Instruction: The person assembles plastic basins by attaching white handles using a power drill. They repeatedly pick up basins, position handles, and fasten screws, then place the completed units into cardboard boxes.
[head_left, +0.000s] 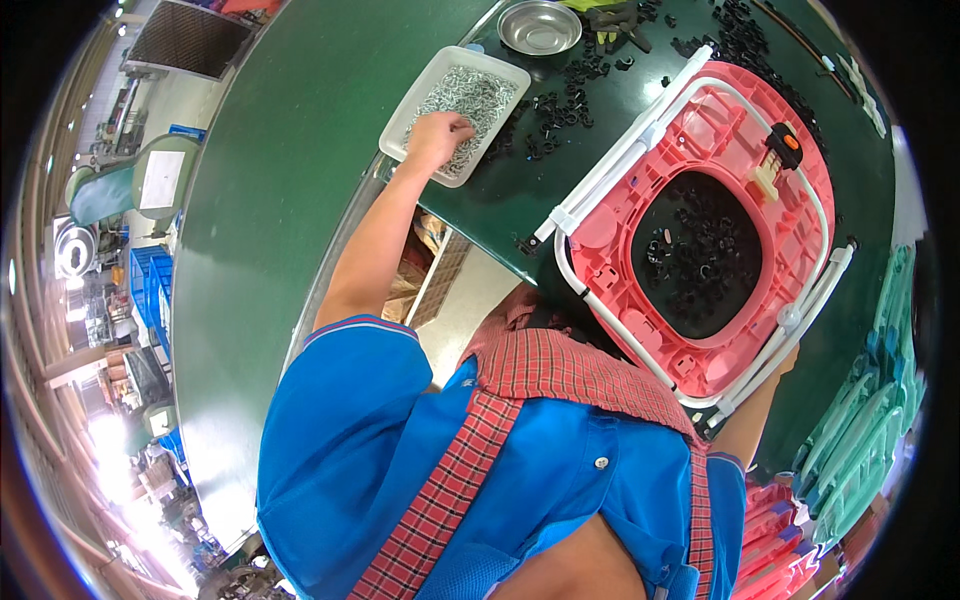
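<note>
My left hand (441, 139) is in a white plastic tray (395, 127) of small silver screws (480, 97). Its fingers are drawn together over the screws, and whether one is between them is hidden. Before me on the table lies a pink plastic seat frame (795, 225) with a large round opening, its ribbed side up. White metal tubes (622, 154) run along both its sides and loop around it. My right hand (789, 361) is at the frame's lower right edge, mostly hidden behind the tubes. A black clip with an orange button (787, 144) sits on the upper tube.
Loose black plastic clips (566, 105) lie across the dark green table (480, 206), also inside the opening. A steel bowl (539, 28) and gloves (619, 26) are at the back. Green plastic frames (855, 420) and pink parts (772, 532) are stacked at right. Another green worktop (247, 225) runs along the left.
</note>
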